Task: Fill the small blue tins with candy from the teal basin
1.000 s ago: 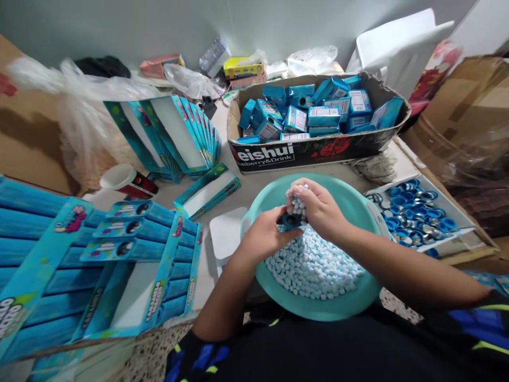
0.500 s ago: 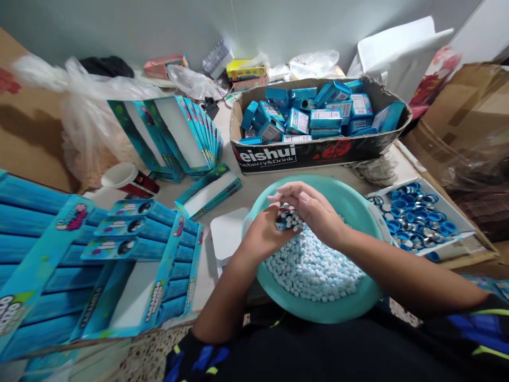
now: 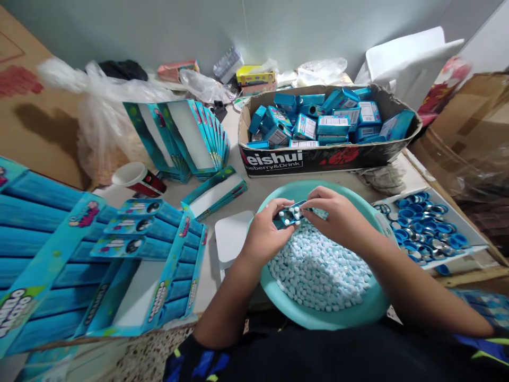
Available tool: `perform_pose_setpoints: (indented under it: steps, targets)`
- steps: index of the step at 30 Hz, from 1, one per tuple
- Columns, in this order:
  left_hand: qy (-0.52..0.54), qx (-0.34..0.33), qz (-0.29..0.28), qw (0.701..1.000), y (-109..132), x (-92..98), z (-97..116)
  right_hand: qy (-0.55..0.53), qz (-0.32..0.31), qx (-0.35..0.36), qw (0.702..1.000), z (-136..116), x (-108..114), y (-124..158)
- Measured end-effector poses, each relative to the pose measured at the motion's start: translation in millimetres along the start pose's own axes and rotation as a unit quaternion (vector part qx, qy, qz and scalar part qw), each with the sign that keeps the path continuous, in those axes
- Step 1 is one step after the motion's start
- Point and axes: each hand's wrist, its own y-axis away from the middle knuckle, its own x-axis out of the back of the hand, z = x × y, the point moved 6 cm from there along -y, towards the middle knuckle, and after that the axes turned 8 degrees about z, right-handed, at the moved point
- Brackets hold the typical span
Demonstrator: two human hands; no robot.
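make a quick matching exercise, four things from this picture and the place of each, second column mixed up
1. small blue container
2. pellet heap
3. blue-rimmed caps
4. paper cup

A. in the white tray
B. in front of the plastic bag
C. held in the left hand
D. inside the turquoise basin

Pairs: 1-C, 2-D, 3-A, 4-B

Candies (image 3: pixel 324 270) lie in the basin (image 3: pixel 352 204) before the carton (image 3: pixel 312 160)

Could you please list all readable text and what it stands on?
"eishui": front of the long carton; start unreadable.
"ueberry&Drink": same front, below; start unreadable.
"CARAM...": blue display box; ending unclear.
"...CIZO": leftmost display panel; start unclear.
Too small or blurred: labels on the blue containers, red cup, yellow packet and pink logos.
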Motion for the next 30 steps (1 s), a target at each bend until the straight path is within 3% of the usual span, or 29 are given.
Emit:
perform_pose_setpoints:
  steps: [6,16,30]
  targets:
    - [0.013,0.016,-0.027,0.999,0,-2.5,-6,-0.026,-0.038,-0.039,0.998,-1,-17,3]
    - [-0.007,0.022,-0.037,0.999,1,-3.0,-1,-0.151,0.008,-0.069,0.986,-8,-11,-2]
    - [-0.002,0.043,-0.012,0.999,2,-1.8,-5,-0.138,0.022,-0.102,0.985,5,-20,-3]
